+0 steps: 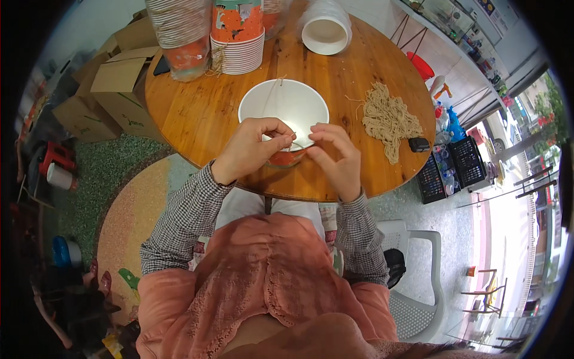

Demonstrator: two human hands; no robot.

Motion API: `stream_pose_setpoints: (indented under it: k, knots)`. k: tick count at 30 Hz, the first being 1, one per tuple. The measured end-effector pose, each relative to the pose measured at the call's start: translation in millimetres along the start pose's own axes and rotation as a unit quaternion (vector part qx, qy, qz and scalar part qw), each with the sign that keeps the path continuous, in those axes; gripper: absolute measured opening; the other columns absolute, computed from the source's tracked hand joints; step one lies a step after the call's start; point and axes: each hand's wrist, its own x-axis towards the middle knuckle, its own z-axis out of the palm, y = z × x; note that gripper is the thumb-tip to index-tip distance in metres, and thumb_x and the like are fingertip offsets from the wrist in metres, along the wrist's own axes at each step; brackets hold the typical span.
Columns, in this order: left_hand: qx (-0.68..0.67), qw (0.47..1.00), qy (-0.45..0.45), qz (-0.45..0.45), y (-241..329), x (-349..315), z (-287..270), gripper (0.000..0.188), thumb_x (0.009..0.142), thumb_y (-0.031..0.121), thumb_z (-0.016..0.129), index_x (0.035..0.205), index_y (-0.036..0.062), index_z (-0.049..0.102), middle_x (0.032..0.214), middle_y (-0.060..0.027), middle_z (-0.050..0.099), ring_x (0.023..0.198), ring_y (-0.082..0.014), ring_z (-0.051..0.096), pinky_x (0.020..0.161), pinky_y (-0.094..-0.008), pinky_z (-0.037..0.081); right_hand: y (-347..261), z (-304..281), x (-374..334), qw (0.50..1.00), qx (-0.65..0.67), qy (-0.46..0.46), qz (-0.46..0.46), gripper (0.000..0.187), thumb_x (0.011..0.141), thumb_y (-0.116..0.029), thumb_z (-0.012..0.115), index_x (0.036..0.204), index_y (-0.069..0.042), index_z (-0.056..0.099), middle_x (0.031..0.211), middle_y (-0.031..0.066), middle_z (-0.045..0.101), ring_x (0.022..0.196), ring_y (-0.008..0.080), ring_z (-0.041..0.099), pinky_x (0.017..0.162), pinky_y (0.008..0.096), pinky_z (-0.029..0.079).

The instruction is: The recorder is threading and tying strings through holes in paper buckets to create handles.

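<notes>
A white-lined paper bucket [283,99] with an orange outside stands at the table's near edge, its open mouth facing up. A thin tan string crosses its far rim and hangs inside. At the near rim, my left hand [254,146] is closed, pinching the string [297,145] between thumb and fingertips. My right hand [339,157] is by the near right rim, thumb and forefinger brought together on the string; its other fingers are loosely bent. Any knot or hole there is too small to make out.
On the round wooden table [197,128] lies a tan string pile [388,119], beside a small black object [418,144]. Orange bucket stacks [238,45] and a plastic-wrapped white bucket stack [326,33] occupy the far side. Cardboard boxes [122,84] stand left; a grey plastic chair [418,287] is right.
</notes>
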Motion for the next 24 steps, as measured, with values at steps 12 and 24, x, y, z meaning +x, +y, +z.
stream_pose_setpoints:
  k: [12,24]
  knots:
    - [0.01,0.999,-0.014,0.048,8,-1,10,0.012,0.085,0.007,0.065,0.088,-0.0041,0.065,0.077,-0.0088,0.067,0.069,-0.011,0.061,0.064,-0.0251,0.049,9,28,-17,0.992,0.06,0.104,0.042,0.006,0.08,-0.003,0.07,0.086,-0.002,0.068,0.109,0.0069,0.065,0.114,0.0236,0.053,0.097,0.0346,0.041]
    - [0.123,0.987,0.004,0.104,11,-10,2,0.007,0.085,0.005,0.064,0.084,-0.0018,0.061,0.076,-0.007,0.065,0.071,-0.0117,0.061,0.064,-0.0255,0.048,-8,30,-16,0.976,0.141,0.16,0.039,0.009,0.092,-0.002,0.057,0.098,0.003,0.062,0.097,0.0082,0.064,0.09,0.0128,0.061,0.08,0.0226,0.048]
